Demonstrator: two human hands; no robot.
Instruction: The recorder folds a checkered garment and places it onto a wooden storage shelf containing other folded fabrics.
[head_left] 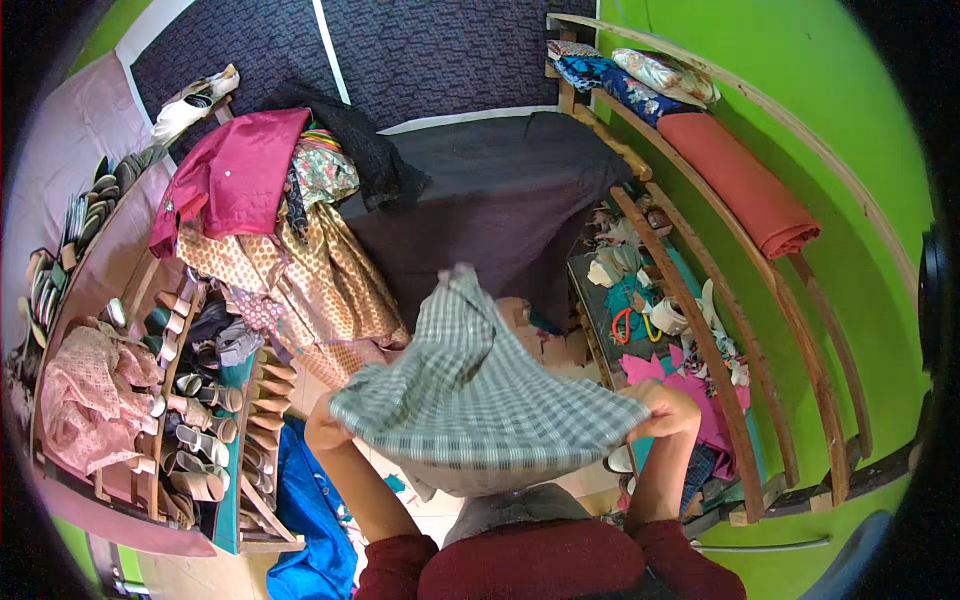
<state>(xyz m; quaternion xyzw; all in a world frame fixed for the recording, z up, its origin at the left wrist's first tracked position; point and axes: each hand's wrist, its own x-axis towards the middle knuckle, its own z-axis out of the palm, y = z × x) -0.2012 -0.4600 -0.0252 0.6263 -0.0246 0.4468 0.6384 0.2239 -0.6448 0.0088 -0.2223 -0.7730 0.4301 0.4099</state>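
A grey-green checked cloth (482, 375) is stretched out in front of my body, held up by its two near corners. My left hand (325, 420) is closed on its left corner, the fingers partly hidden by the fabric. At the opposite corner, my right hand (664, 408) pinches the edge. Between them the cloth billows, its far end rising to a narrow, slightly blurred peak. Whether it is a garment or a plain piece of fabric, I cannot tell.
Ahead stands a black-draped table (500, 190), with a magenta cloth (240, 165) and gold-patterned fabric (330, 270) heaped at its left. Shoe racks (235, 440) line the left side. Wooden rails (690, 340) on the right front a shelf with red-handled scissors (622, 325). Blue fabric (305, 520) lies on the floor.
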